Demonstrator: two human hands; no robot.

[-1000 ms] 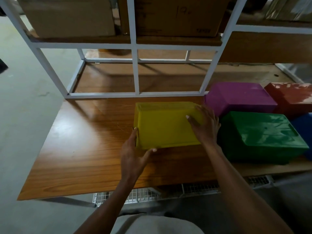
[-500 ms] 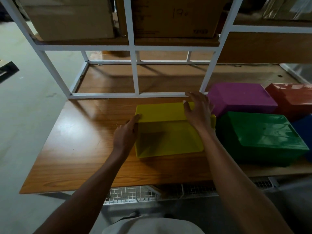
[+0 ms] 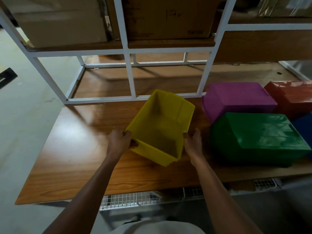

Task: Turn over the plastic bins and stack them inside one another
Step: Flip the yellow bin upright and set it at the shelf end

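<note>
Yellow bin [image 3: 162, 127] now flipped mouth-up, empty, gripped by left hand [image 3: 119, 141], right hand [image 3: 193, 142]

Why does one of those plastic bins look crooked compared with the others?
The yellow plastic bin sits tilted and skewed, open side up, gripped by the left hand and right hand. The purple bin and green bin lie squarely upside down. Nothing looks damaged or spilled.

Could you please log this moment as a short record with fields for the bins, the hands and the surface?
held bin: yellow plastic bin, opening facing up, tilted
left hand: grips its near left rim
right hand: holds its near right rim
upside-down bins: purple plastic bin, green plastic bin, red plastic bin
surface: wooden table
stacked so far: none
</note>
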